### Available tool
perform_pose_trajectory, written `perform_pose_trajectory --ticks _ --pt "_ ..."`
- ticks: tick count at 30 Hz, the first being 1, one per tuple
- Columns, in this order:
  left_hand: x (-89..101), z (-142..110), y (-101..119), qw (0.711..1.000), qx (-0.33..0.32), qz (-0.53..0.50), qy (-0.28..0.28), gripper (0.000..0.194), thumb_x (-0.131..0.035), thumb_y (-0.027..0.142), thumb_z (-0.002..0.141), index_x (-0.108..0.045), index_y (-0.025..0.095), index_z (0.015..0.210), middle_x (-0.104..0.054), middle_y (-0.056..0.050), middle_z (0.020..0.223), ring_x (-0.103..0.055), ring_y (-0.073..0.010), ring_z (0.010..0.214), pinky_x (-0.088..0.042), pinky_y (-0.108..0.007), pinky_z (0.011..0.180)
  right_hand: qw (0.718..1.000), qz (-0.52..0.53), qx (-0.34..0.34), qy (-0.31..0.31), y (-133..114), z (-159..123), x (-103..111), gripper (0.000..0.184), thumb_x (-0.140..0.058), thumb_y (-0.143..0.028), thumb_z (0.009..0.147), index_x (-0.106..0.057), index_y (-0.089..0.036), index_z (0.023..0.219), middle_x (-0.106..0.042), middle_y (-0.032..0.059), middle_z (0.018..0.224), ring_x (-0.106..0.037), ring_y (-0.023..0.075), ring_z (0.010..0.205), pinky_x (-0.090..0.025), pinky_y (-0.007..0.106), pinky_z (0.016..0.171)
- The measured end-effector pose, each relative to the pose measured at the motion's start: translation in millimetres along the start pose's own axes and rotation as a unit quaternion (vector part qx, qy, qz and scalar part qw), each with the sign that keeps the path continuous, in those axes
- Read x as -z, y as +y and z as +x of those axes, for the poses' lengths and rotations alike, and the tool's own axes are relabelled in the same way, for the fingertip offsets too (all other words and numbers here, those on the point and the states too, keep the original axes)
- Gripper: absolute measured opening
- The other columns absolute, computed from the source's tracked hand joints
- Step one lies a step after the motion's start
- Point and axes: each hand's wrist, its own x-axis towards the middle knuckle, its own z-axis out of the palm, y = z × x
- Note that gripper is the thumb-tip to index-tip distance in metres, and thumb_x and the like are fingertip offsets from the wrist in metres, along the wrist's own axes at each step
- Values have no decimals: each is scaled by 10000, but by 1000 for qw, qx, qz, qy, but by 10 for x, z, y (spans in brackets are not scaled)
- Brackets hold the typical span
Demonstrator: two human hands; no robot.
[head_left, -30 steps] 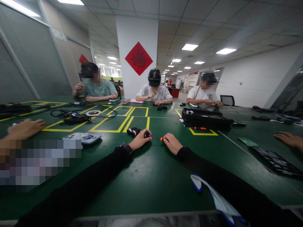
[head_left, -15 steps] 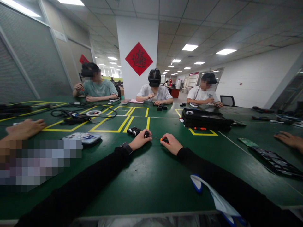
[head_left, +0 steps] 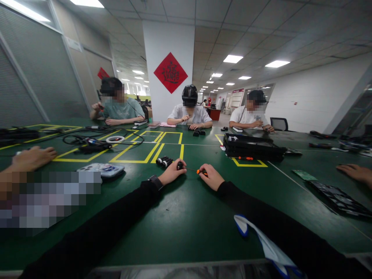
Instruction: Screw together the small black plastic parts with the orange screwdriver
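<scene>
My left hand (head_left: 171, 173) is closed around a small black cylindrical piece (head_left: 180, 165) above the green table (head_left: 186, 228). Facing it, my right hand (head_left: 212, 177) grips a screwdriver (head_left: 200, 172) with an orange and black handle. The thin shaft points left, and its tip reaches the black piece in my left hand; the exact contact is too small to make out. Just left of my left hand lie several black cylinders (head_left: 164, 161) with white bands, side by side on the table.
A stack of black trays (head_left: 254, 146) stands right of centre. Cables (head_left: 93, 141) and a phone-like device (head_left: 101, 169) lie left. A green circuit board (head_left: 304, 175) sits at right. Co-workers' hands (head_left: 33, 158) rest at both sides; people (head_left: 189, 115) sit opposite. A white-and-blue cloth-like item (head_left: 267, 242) lies by my right forearm.
The fingers of my right hand have shifted slightly on the screwdriver, showing more of its handle. My left hand stays in place with the black piece.
</scene>
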Motion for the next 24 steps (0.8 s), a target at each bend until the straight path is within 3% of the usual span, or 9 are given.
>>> perform_pose_trajectory --ticks 6,14,24 --pt "1 -2 -2 1000 -4 -2 -2 229 -576 252 650 -514 175 857 -552 14 768 -521 -126 726 -410 -284 738 1000 -3 0 4 -8 -11 -5 146 -535 -228 748 -487 -162 870 -517 34 844 -453 148 793 -363 269 722" --pt "6 -11 17 1000 2 2 -4 231 -580 250 652 -514 175 860 -559 11 775 -521 -125 732 -405 -279 740 1000 -21 -9 -17 54 11 -39 247 -328 -259 877 -549 -165 819 -526 42 807 -456 141 805 -352 279 759" --pt "3 -5 -7 1000 -7 -2 -4 238 -577 260 655 -513 169 865 -555 12 779 -519 -121 728 -406 -281 742 1000 5 -11 -14 54 -2 -33 118 -465 -222 802 -507 -159 892 -522 37 846 -463 143 795 -365 275 728"
